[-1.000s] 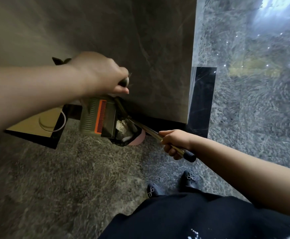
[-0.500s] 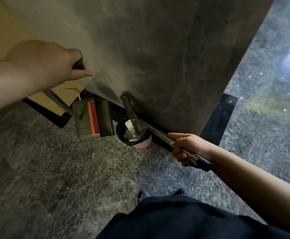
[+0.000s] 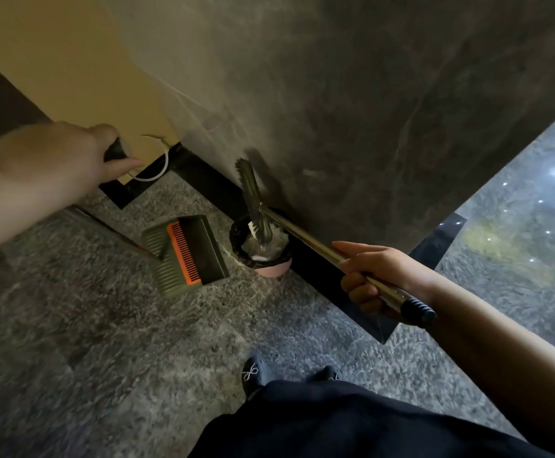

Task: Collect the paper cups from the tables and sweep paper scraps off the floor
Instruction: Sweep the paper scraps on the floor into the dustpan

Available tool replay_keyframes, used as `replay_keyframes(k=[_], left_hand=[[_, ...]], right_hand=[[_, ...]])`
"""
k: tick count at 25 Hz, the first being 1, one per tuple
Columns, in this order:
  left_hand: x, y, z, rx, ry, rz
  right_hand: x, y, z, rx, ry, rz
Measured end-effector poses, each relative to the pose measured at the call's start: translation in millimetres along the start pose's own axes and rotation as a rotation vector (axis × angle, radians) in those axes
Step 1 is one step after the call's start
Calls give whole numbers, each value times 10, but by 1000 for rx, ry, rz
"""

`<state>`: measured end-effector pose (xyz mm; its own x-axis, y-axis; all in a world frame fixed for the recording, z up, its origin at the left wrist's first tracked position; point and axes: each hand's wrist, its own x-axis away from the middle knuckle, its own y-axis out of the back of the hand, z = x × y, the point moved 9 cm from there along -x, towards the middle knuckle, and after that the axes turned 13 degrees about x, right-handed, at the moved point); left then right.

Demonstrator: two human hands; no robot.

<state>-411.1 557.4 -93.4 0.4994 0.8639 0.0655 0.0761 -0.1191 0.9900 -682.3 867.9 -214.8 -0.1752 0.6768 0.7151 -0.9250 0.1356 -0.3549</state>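
My left hand (image 3: 54, 157) grips the black top of the dustpan's long handle. The green dustpan (image 3: 185, 252) with its orange comb strip hangs low over the floor, left of a small pink bin (image 3: 271, 269) lined with a black bag. White paper scraps (image 3: 256, 257) lie inside the bin. My right hand (image 3: 373, 276) grips the metal broom handle (image 3: 305, 239) near its black end. The broom head (image 3: 253, 200) stands over the bin's mouth, against the wall.
A dark marble wall (image 3: 368, 110) rises right behind the bin, with a black skirting (image 3: 322, 276) along its foot. A beige panel (image 3: 71, 61) and a thin white ring (image 3: 160, 160) are at the left. My shoes (image 3: 253, 375) stand on the speckled grey floor.
The dustpan has swung left and down, away from the bin's mouth, as my left hand moved left. The broom head stays over the bin. My view has shifted.
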Motion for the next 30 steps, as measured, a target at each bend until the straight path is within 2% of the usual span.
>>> replay_keyframes(k=[2, 6, 10, 14, 16, 20, 25, 30], left_hand=[[51, -41, 206, -33, -28, -23], [172, -48, 732, 1, 29, -110], [175, -2, 1177, -32, -16, -76], [58, 61, 1530, -205, -55, -15], [3, -11, 1761, -232, -29, 30], [-303, -133, 2280, -204, -82, 51], [-895, -237, 2714, -87, -122, 5], [-1681, -514, 2955, 17, -104, 15]], right_hand=[[-34, -136, 65, 0, -2, 14], [-272, -510, 168, 31, -13, 40], [-853, -959, 272, 37, -41, 19], [-1531, -1545, 399, -36, -60, 0], [-1783, -1805, 487, -77, -54, 7], [-2256, -2266, 744, -112, -34, -10], [-2751, -2431, 1113, -135, -89, -65], [-3457, -2200, 1522, -115, -163, -148]])
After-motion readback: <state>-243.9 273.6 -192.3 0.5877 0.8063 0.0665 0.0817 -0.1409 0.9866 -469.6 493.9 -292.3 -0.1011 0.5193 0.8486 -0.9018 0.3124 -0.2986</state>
